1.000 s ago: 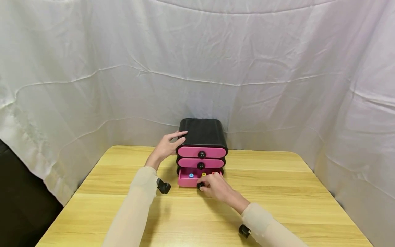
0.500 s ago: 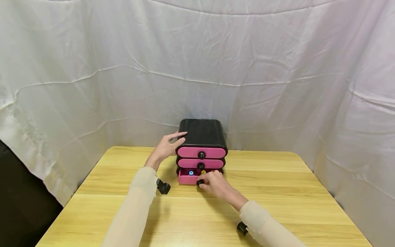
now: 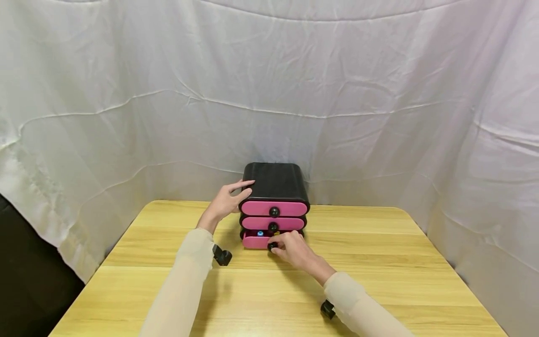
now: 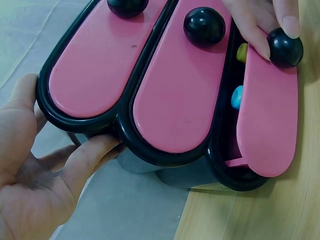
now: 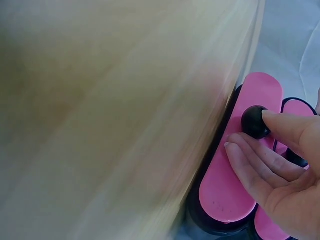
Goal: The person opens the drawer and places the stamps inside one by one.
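A black drawer cabinet (image 3: 275,180) with three pink fronts stands at the table's far middle. My left hand (image 3: 227,200) rests against its left side, fingers (image 4: 87,156) fairly straight along the wall and thumb at the top front edge. The bottom drawer (image 3: 255,242) stands out a little; a blue piece (image 4: 237,97) and a yellow piece (image 4: 242,51) show in the gap. My right hand (image 3: 295,251) is at that drawer's black knob (image 3: 272,245), thumb and forefinger pinching the knob (image 5: 255,121) while its other fingers (image 5: 245,165) lie on the pink front (image 5: 235,190).
The wooden table (image 3: 379,262) stretches toward me and to both sides of the cabinet. White cloth (image 3: 379,117) hangs close behind and along both sides. The top two drawers, each with a black knob (image 3: 274,212), are closed.
The bottom drawer has slid back into the cabinet, from well out to only slightly out, with my right hand following it on the knob. My left hand has stayed on the cabinet's side.
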